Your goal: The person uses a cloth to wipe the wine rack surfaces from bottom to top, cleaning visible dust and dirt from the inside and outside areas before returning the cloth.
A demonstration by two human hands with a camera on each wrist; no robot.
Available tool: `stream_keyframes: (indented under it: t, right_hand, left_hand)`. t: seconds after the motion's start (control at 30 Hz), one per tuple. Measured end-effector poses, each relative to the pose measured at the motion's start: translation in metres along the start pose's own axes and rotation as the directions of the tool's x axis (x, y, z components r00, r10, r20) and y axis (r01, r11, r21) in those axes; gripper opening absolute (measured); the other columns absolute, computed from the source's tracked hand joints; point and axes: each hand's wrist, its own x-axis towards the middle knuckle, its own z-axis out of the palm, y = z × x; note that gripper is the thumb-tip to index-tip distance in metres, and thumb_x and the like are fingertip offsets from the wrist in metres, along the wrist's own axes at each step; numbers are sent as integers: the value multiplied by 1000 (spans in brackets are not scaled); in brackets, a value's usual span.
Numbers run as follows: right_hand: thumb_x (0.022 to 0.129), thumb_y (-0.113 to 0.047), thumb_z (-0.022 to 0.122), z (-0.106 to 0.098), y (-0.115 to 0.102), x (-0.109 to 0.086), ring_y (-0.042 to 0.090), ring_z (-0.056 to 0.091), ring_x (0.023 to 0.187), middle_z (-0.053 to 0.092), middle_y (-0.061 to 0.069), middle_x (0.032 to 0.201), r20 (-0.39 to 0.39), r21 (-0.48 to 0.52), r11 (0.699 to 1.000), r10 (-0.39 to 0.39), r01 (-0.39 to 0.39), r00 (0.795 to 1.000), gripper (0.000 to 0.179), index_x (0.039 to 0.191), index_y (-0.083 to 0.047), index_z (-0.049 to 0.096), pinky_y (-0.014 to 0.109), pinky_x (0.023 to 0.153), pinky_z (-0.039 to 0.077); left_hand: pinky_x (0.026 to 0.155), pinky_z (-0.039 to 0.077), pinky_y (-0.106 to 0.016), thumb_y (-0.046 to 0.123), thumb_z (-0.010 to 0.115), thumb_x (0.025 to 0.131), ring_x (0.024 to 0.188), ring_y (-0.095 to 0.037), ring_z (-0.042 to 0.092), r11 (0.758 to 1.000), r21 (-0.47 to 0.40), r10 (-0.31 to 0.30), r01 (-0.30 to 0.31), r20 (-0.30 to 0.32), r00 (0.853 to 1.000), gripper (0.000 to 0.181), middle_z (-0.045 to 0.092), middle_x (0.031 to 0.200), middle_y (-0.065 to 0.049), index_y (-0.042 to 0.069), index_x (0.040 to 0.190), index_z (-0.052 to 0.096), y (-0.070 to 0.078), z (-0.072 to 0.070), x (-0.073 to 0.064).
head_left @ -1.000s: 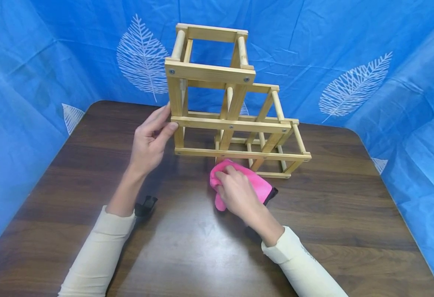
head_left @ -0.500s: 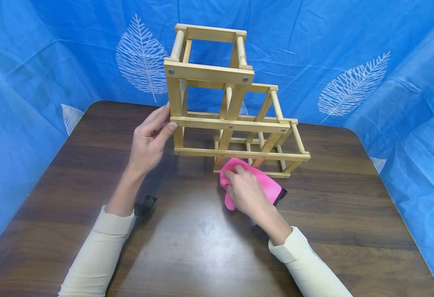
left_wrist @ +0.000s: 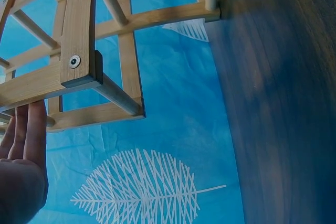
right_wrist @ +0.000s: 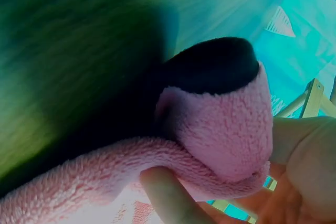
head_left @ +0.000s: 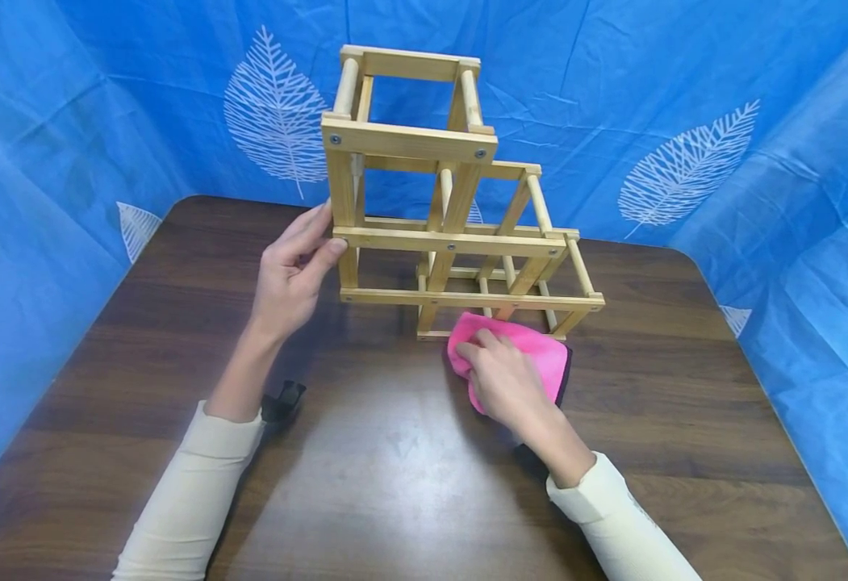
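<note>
Left hand [head_left: 289, 278] probably steadying that stepped pale-wood rack [head_left: 431, 242]
Fingers [left_wrist: 36, 132] grip its left side; right hand [head_left: 503, 375] clutches a fuzzy pink cloth [head_left: 544, 355].

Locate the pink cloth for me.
In the head view, the pink cloth is right of centre, in the right hand, by the low front of the wooden rack.

Pink cloth [head_left: 545, 355], blue leaf-patterned curtain [head_left: 554, 89]
</note>
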Motion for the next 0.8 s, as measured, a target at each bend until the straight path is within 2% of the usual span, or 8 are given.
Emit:
stream_keyframes:
  t: [0.27,0.53,0.7,0.8]
  right_hand:
    - [75,8,62,1,7,-10,30,58,78,60,7,89,-30,-31,999,-13,12,999,25,90,-11,70,39,56,51]
    - [75,8,63,-2,19,-21,31,56,74,58,6,87,-58,-44,999,-7,4,998,21,83,-11,67,40,55,49]
    - [77,7,62,-4,29,-27,32,57,76,59,7,89,-35,-42,998,44,-46,998,22,88,-11,69,43,56,50]
    - [79,5,64,-7,38,-30,35,60,81,62,10,94,-15,-30,995,90,-91,996,24,97,-8,73,47,64,53]
  left_hand:
    - [85,54,-25,-9,58,94,94,-8,68,1000,-1,1,-1,-4,1000,44,54,138,-19,-6,137,50,0,0,0]
    - [83,54,-24,-12,57,93,93,-8,67,1000,25,-16,16,-1,1000,46,54,139,-17,-4,138,50,0,1,0]
    - [80,54,-23,-15,57,92,92,-7,67,1000,23,-19,20,-18,1000,46,55,139,-18,-5,137,51,0,1,0]
    - [80,54,-22,-14,58,92,93,-6,67,999,35,-24,25,-24,999,46,54,140,-17,-6,137,51,0,0,0]
